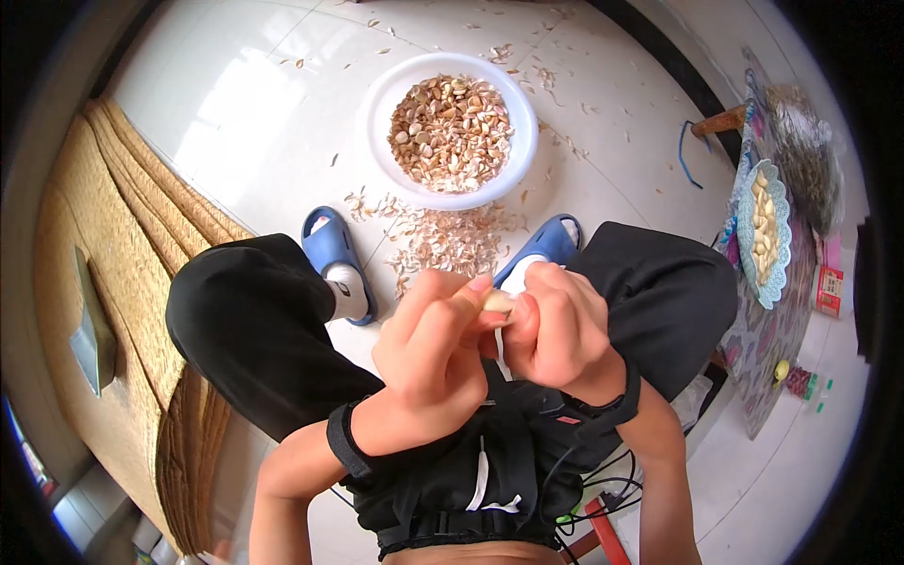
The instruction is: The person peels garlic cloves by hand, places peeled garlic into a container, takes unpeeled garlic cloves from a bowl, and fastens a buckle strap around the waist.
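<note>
Between the fingertips of both hands, above my lap, is a pale garlic clove [496, 301]. My left hand [435, 341] pinches it from the left, fingers curled. From the right, my right hand [557, 325] closes on its other end, thumb and fingertips pressed together. Beyond my feet stands a white bowl [524, 141] holding many unpeeled cloves [452, 132]. Loose garlic skins [447, 240] lie heaped on the floor between the bowl and my hands.
Blue slippers [331, 254] are on my feet. At the right, a light blue dish [774, 231] of peeled cloves stands on a patterned cloth [765, 363]. Folded woven mats [122, 311] are at the left. Black cables [617, 485] lie near a red stool part at the lower right.
</note>
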{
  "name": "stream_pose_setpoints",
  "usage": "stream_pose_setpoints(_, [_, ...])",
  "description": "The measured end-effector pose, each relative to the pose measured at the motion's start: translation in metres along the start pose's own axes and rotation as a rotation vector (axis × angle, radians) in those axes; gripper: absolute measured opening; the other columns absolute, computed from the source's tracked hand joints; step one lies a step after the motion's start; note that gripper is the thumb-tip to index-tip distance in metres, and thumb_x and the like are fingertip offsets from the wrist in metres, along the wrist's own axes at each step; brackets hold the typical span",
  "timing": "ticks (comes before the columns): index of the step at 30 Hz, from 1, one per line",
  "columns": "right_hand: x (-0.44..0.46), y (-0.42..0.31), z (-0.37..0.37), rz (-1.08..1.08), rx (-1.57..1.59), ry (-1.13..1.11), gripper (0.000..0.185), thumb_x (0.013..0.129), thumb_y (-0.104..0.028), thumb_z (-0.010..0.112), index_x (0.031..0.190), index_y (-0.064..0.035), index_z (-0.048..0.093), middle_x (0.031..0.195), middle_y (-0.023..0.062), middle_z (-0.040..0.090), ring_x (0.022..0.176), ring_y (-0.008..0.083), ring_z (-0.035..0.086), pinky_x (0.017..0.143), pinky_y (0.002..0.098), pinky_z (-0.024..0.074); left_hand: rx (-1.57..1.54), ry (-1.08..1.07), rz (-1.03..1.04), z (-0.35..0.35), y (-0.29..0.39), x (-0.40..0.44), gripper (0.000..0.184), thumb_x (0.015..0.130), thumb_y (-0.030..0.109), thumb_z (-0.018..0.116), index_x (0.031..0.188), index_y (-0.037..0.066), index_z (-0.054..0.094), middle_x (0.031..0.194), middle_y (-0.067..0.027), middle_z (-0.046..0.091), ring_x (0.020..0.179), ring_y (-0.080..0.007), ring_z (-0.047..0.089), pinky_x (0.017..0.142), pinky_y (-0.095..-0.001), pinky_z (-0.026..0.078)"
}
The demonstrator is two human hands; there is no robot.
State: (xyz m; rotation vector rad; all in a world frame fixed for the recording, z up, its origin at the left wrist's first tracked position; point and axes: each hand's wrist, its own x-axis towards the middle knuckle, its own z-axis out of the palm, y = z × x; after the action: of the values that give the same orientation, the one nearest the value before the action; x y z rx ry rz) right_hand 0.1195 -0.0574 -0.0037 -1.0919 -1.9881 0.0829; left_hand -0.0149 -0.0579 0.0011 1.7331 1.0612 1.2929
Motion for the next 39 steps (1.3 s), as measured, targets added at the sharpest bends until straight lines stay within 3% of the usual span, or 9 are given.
stream_pose_setpoints(4, [0.001, -0.002, 0.004, 0.057, -0.015, -0.006, 0.013, 0.076, 0.001, 0.053, 0.07, 0.001, 0.042, 0.058, 0.0103, 0.04, 0.045, 0.0246, 0.045, 0.04, 0.0342, 0.037, -0.212, 0.018, -0.149, 0.002, -0.006, 0.001, 0.034, 0.062, -0.023, 0.042, 0.089, -0.007, 0.054, 0.071, -0.0123, 0.053, 0.05, -0.0145, 0.051, 0.039, -0.0236, 0.042])
stream_pose_setpoints(10, [0.003, -0.008, 0.002, 0.431, 0.312, 0.042, 0.01, 0.08, 0.0, 0.049, 0.072, 0.0, 0.043, 0.055, 0.0115, 0.044, 0.044, 0.0272, 0.048, 0.041, 0.035, 0.0368, -0.221, 0.036, -0.052, 0.008, -0.003, 0.003, 0.026, 0.07, -0.019, 0.049, 0.092, -0.006, 0.053, 0.074, -0.0118, 0.053, 0.052, -0.0131, 0.052, 0.041, -0.0226, 0.042])
stream_pose_setpoints(13, [0.004, -0.006, 0.004, 0.396, 0.267, 0.085, 0.012, 0.079, 0.001, 0.052, 0.071, -0.0003, 0.043, 0.055, 0.0108, 0.043, 0.043, 0.0259, 0.046, 0.04, 0.0347, 0.0361, -0.221, 0.04, -0.044, 0.012, -0.006, 0.003, 0.022, 0.074, -0.016, 0.051, 0.093, -0.007, 0.052, 0.077, -0.012, 0.054, 0.053, -0.0126, 0.053, 0.041, -0.0222, 0.042])
stream_pose_setpoints(19, [0.008, 0.011, -0.004, 0.072, -0.005, 0.049, 0.016, 0.075, 0.002, 0.056, 0.069, -0.0016, 0.041, 0.056, 0.0077, 0.038, 0.041, 0.0221, 0.042, 0.037, 0.0327, 0.0344, -0.382, 0.025, -0.109, 0.016, -0.007, 0.006, 0.015, 0.081, -0.01, 0.049, 0.096, -0.007, 0.051, 0.081, -0.0122, 0.054, 0.056, -0.0113, 0.054, 0.044, -0.0207, 0.042])
stream_pose_setpoints(28, [0.01, 0.013, -0.007, 0.044, 0.037, 0.061, 0.017, 0.075, 0.0, 0.057, 0.07, -0.0013, 0.042, 0.056, 0.0079, 0.039, 0.042, 0.0217, 0.043, 0.037, 0.032, 0.0346, -0.476, -0.017, -0.18, 0.013, -0.004, 0.007, 0.017, 0.085, -0.004, 0.047, 0.102, -0.007, 0.049, 0.083, -0.0115, 0.054, 0.059, -0.0122, 0.055, 0.048, -0.0216, 0.044])
stream_pose_setpoints(39, [0.009, 0.006, -0.009, 0.279, 0.209, 0.058, 0.01, 0.082, -0.002, 0.051, 0.075, 0.0011, 0.046, 0.061, 0.0113, 0.047, 0.047, 0.0266, 0.049, 0.042, 0.0329, 0.0376, -0.591, -0.002, -0.275, 0.009, -0.001, 0.007, 0.019, 0.086, -0.002, 0.046, 0.104, -0.006, 0.049, 0.085, -0.0124, 0.056, 0.066, -0.0145, 0.057, 0.057, -0.0244, 0.047])
